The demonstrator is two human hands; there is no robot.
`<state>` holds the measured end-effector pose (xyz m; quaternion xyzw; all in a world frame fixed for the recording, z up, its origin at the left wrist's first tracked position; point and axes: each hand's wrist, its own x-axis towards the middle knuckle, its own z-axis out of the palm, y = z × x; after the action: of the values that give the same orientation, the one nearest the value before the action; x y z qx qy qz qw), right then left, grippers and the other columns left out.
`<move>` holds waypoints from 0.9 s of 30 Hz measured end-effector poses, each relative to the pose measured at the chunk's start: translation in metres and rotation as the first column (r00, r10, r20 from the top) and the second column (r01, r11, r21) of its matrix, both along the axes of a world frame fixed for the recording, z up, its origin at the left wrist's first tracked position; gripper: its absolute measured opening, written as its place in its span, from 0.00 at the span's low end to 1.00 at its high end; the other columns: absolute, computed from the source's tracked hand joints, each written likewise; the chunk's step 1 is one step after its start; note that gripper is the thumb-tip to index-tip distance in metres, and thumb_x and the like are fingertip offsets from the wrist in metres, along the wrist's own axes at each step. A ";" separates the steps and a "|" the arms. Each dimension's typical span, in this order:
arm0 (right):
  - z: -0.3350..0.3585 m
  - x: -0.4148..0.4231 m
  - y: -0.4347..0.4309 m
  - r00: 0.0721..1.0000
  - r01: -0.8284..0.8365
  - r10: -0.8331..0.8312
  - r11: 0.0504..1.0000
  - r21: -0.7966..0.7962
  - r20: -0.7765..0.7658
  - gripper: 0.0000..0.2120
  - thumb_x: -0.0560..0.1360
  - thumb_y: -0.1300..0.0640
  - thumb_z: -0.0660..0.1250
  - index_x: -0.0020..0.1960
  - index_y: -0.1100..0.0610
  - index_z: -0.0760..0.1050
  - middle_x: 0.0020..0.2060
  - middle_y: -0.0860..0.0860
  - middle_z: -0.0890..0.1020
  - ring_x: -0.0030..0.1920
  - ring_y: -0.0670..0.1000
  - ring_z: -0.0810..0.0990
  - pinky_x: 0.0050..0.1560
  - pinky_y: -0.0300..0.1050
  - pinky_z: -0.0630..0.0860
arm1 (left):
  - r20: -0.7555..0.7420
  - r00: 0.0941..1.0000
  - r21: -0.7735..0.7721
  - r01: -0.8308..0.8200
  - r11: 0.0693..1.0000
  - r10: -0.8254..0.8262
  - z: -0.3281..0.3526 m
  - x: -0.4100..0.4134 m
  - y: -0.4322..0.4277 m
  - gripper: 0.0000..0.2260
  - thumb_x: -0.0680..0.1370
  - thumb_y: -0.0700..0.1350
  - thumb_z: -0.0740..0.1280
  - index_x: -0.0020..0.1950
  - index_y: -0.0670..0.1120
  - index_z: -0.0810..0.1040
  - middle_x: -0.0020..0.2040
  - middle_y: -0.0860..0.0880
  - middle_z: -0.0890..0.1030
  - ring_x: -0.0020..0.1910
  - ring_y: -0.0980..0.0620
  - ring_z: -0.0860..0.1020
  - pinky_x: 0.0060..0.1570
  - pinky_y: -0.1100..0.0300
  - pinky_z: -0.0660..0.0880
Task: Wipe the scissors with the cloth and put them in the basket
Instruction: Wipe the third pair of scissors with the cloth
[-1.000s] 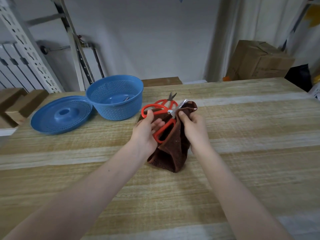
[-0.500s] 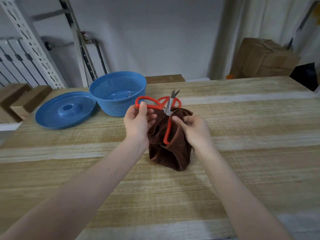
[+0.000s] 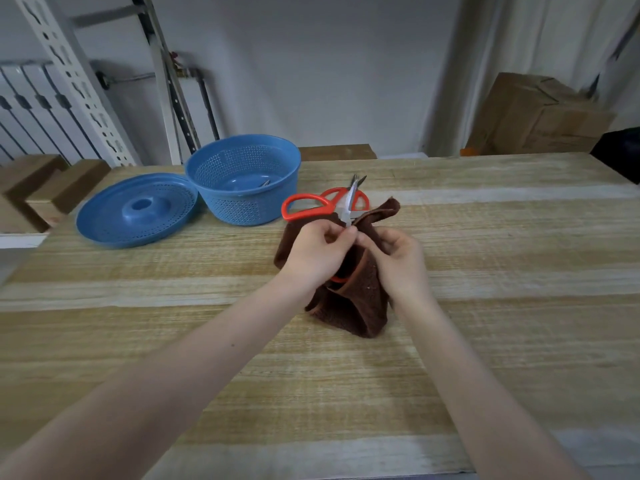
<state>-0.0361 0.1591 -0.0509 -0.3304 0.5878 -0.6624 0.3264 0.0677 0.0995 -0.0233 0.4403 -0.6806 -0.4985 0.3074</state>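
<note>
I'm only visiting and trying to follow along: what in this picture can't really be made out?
Head view:
- Scissors: the middle and one handle are hidden by the left hand and the brown cloth.
- Second red-handled pair behind: mostly covered by the first pair's blade and the cloth.
- Grey thing inside the blue basket: too small to name.
- Black object: cut off by the right edge.
</note>
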 end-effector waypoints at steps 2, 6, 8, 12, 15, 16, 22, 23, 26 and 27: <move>0.000 0.002 0.002 0.999 -0.008 0.009 0.999 -0.034 0.031 0.04 0.76 0.62 0.69 0.45 0.55 0.82 0.41 0.54 0.86 0.44 0.52 0.85 0.48 0.47 0.80 | -0.039 0.999 -0.021 -0.016 1.000 0.015 -0.002 0.003 0.000 0.08 0.80 0.45 0.65 0.43 0.44 0.80 0.39 0.51 0.79 0.40 0.56 0.76 0.43 0.62 0.72; 0.003 0.004 0.005 0.994 -0.021 0.026 0.998 -0.051 0.102 0.07 0.77 0.62 0.67 0.43 0.58 0.82 0.38 0.55 0.84 0.42 0.55 0.81 0.46 0.48 0.77 | -0.165 0.985 0.033 -0.053 0.998 0.057 -0.005 0.004 0.002 0.10 0.80 0.43 0.64 0.39 0.45 0.76 0.35 0.50 0.77 0.37 0.54 0.74 0.40 0.61 0.70; 0.003 0.003 0.008 0.990 -0.036 0.043 0.998 -0.050 0.137 0.07 0.78 0.63 0.66 0.42 0.59 0.82 0.37 0.55 0.83 0.40 0.54 0.80 0.44 0.46 0.77 | -0.188 0.981 0.055 -0.029 0.998 0.039 -0.005 0.005 0.002 0.09 0.80 0.42 0.64 0.40 0.45 0.77 0.36 0.48 0.78 0.38 0.53 0.75 0.41 0.60 0.72; 0.003 -0.001 0.013 0.971 -0.024 0.034 0.999 -0.045 0.236 0.08 0.79 0.63 0.64 0.45 0.60 0.81 0.35 0.52 0.85 0.37 0.49 0.83 0.40 0.41 0.81 | -0.140 0.989 0.043 -0.048 0.998 0.054 -0.002 0.009 -0.003 0.10 0.82 0.42 0.61 0.42 0.44 0.74 0.36 0.47 0.79 0.35 0.52 0.75 0.39 0.59 0.73; 0.004 -0.016 0.021 0.915 0.152 -0.131 0.988 -0.026 0.381 0.12 0.80 0.61 0.63 0.40 0.55 0.80 0.32 0.48 0.85 0.35 0.47 0.84 0.40 0.41 0.82 | -0.115 0.989 -0.014 -0.090 0.996 0.088 0.000 0.015 -0.013 0.10 0.83 0.41 0.57 0.42 0.45 0.69 0.38 0.45 0.80 0.33 0.50 0.77 0.35 0.59 0.73; 0.006 -0.022 0.023 0.892 0.207 -0.178 0.978 -0.024 0.415 0.16 0.80 0.60 0.63 0.36 0.52 0.81 0.30 0.47 0.84 0.34 0.47 0.83 0.42 0.43 0.82 | -0.071 0.994 -0.083 -0.093 0.992 0.088 -0.001 0.017 -0.017 0.10 0.83 0.42 0.58 0.42 0.46 0.70 0.38 0.45 0.80 0.33 0.50 0.76 0.36 0.58 0.72; 0.015 -0.035 0.024 0.946 0.214 -0.200 0.976 -0.026 0.256 0.13 0.81 0.55 0.61 0.40 0.55 0.79 0.37 0.53 0.79 0.44 0.56 0.77 0.49 0.51 0.77 | 0.059 0.997 -0.359 -0.016 0.933 0.040 -0.004 0.025 -0.023 0.04 0.79 0.38 0.62 0.45 0.43 0.73 0.26 0.55 0.73 0.27 0.59 0.70 0.37 0.56 0.68; 0.015 -0.037 0.024 0.950 0.204 -0.195 0.979 -0.010 0.245 0.13 0.81 0.55 0.62 0.40 0.55 0.79 0.37 0.54 0.79 0.44 0.56 0.77 0.49 0.51 0.77 | 0.077 0.996 -0.402 -0.006 0.916 0.040 -0.003 0.025 -0.021 0.04 0.79 0.37 0.63 0.45 0.44 0.73 0.28 0.53 0.76 0.29 0.58 0.72 0.39 0.56 0.69; 0.012 -0.038 0.024 0.943 0.154 -0.157 0.987 0.033 0.294 0.13 0.80 0.55 0.63 0.40 0.54 0.81 0.37 0.53 0.82 0.43 0.56 0.81 0.54 0.54 0.78 | 0.097 0.995 -0.497 0.028 0.867 0.024 0.001 0.028 -0.018 0.03 0.78 0.37 0.64 0.47 0.44 0.73 0.34 0.46 0.81 0.37 0.50 0.78 0.44 0.55 0.72; 0.011 -0.037 0.025 0.942 0.134 -0.146 0.989 0.060 0.302 0.12 0.80 0.55 0.63 0.41 0.53 0.81 0.37 0.52 0.83 0.42 0.54 0.82 0.54 0.54 0.79 | 0.106 0.994 -0.518 0.050 0.854 0.006 0.001 0.029 -0.017 0.03 0.78 0.36 0.64 0.49 0.43 0.74 0.35 0.46 0.82 0.38 0.48 0.78 0.44 0.54 0.72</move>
<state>-0.0734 0.1839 -0.0401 -0.1752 0.5649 -0.7156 0.3716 0.0964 0.0829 -0.0220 0.3584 -0.8098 -0.2762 0.3736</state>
